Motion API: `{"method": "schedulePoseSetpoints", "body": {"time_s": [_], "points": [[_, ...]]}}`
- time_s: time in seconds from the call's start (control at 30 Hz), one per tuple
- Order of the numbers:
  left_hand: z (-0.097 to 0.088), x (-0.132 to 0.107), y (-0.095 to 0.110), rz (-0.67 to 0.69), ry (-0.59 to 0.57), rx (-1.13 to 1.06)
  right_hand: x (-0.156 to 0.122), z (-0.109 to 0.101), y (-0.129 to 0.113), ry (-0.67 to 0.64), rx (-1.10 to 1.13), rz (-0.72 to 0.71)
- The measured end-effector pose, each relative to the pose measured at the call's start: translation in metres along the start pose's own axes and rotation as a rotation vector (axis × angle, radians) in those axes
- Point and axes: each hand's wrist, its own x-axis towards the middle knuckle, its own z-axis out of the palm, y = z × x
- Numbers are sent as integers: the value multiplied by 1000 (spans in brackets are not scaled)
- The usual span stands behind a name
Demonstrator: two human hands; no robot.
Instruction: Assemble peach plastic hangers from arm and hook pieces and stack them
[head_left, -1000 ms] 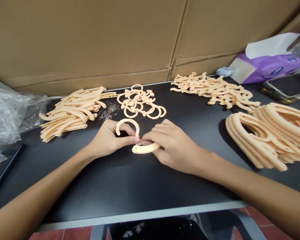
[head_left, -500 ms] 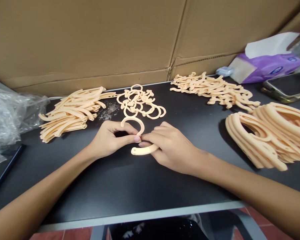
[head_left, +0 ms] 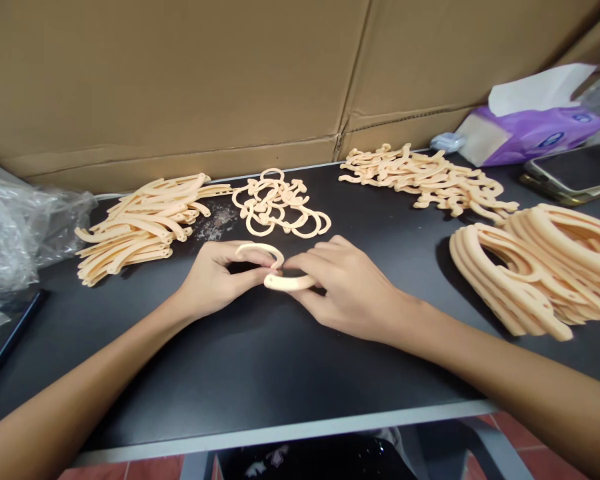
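Observation:
My left hand [head_left: 211,277] pinches a peach plastic hook piece [head_left: 260,250] at the middle of the black table [head_left: 240,373]. My right hand [head_left: 343,287] grips a curved peach bar [head_left: 287,283] that meets the hook at its end. Both hands are closed, fingertips almost touching, just above the tabletop. Behind them lies a small pile of loose hook rings [head_left: 277,208].
A pile of curved bars [head_left: 143,223] lies at the left, small peach parts [head_left: 425,177] at the back right, stacked large hanger bodies [head_left: 540,267] at the right. Crumpled plastic bag [head_left: 15,233] far left; tissue pack [head_left: 530,127] and phone [head_left: 573,173] far right. Cardboard [head_left: 230,80] walls the back.
The hook piece has tipped from standing upright to lying nearly flat, and the curved bar has risen slightly toward it. Both hands stayed in place.

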Motion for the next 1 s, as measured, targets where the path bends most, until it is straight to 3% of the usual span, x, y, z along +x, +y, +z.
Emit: {"method": "schedulePoseSetpoints", "body": {"time_s": [0.13,0.37,0.63,1.0], "points": [[0,-1,-2,-11,32,29,2,-13,1,-6,-68,75],[0,-1,-1,-36,44,55,3,-24,2,6,-247,78],[1,-1,1,55,53,132,5,-25,7,-27,-541,-16],[5,-6,2,222,49,304,4,-20,7,-25,-632,-122]]}}
